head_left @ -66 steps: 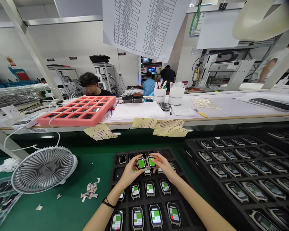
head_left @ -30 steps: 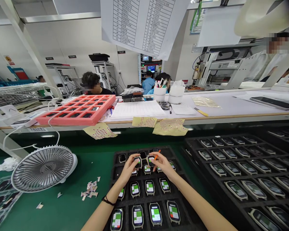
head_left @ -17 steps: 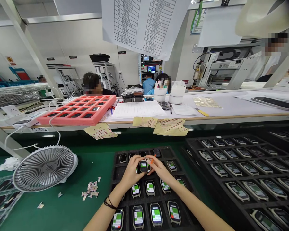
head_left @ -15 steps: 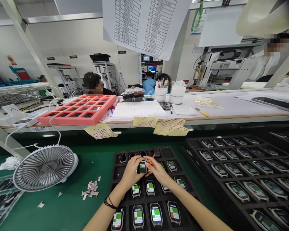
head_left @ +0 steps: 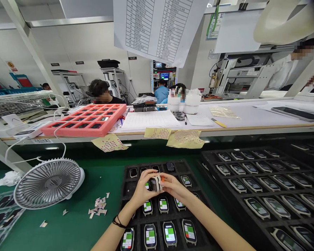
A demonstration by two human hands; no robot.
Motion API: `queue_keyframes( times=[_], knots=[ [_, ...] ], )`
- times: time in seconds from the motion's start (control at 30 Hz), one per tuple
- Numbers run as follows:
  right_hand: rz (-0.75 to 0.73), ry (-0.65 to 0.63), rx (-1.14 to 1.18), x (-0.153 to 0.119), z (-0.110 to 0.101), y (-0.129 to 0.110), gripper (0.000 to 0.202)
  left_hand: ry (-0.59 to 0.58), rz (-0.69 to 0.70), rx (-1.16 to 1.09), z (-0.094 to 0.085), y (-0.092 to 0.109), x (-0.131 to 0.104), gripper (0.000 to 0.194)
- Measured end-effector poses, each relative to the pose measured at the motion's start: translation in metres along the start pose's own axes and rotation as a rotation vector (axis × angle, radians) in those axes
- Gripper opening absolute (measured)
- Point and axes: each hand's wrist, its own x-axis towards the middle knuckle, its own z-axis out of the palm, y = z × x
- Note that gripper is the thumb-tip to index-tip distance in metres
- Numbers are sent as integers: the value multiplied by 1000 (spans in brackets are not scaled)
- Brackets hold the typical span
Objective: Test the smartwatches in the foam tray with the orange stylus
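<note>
My left hand [head_left: 140, 190] is closed around a smartwatch case [head_left: 155, 184], which is turned on its side so that its pale edge shows. Against that edge are the fingers of my right hand [head_left: 174, 187], pinching a small orange stick-like tool [head_left: 162, 179], mostly hidden by the fingers. Both hands are above a black foam tray [head_left: 128, 190]. Several watches sit in its compartments, such as a lit watch [head_left: 163, 204] with a green and white screen just below my hands. A watch in the front row [head_left: 189, 231] shows some red too.
A round grey fan [head_left: 53, 182] stands at left on the green mat, near a pile of small pale tabs [head_left: 98, 206]. More black trays of watches [head_left: 251, 181] fill the right side. Behind, a shelf [head_left: 240, 129] carries a pink foam tray [head_left: 102, 130] and papers [head_left: 150, 119]. Other people sit beyond.
The watch in my hands has been turned from screen-facing to side-on. The orange tool, earlier sticking up at a slant, now shows only a short piece between my right fingers.
</note>
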Motion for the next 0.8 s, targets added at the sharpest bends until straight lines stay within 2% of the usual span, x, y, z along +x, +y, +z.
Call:
queue_keyframes(
  times=[0.27,0.5,0.8],
  knots=[
    [-37,17,-18,-2,-1,1,42,-9,3,-67,1,4,0,49],
    [-37,5,-66,-5,10,0,47,-40,-36,-85,1,10,2,47],
    [-120,32,-179,-6,11,-2,47,-40,-36,-114,2,10,0,47]
  ],
)
